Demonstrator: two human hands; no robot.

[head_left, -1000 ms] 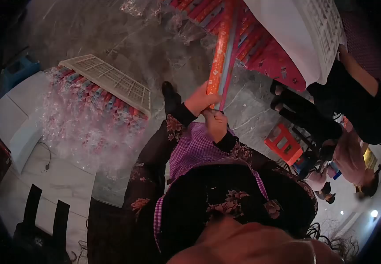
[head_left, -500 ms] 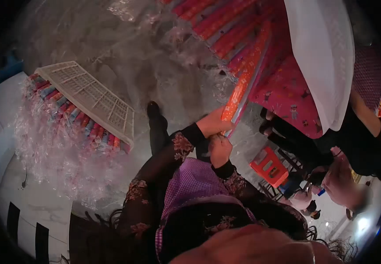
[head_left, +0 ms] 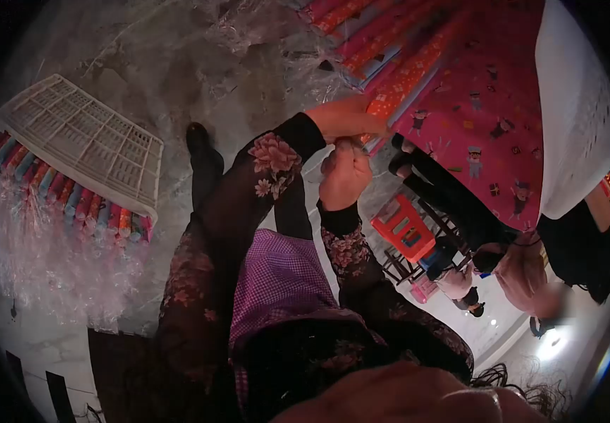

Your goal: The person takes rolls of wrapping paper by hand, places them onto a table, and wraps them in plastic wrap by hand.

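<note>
My left hand [head_left: 350,118] is closed around the lower part of a long orange roll [head_left: 407,84] with white print, its edge pale and shiny. Just below it, my right hand [head_left: 347,173] is a fist close to the roll's lower end; what its fingers pinch is hidden. Behind the held roll, several similar red and orange printed rolls [head_left: 350,15] fan out along a bright pink sheet with cartoon figures [head_left: 475,158].
A white plastic basket [head_left: 100,137] lies at left, above a row of colourful rolls with loose clear film [head_left: 58,247]. A white perforated tub [head_left: 580,106] is at right. Beyond are a red plastic stool [head_left: 403,229] and other people [head_left: 523,275].
My view has shifted, so the basket sits further left and the tub further right. Both hands have moved up the view. My left hand stays on the orange roll, now seen shorter.
</note>
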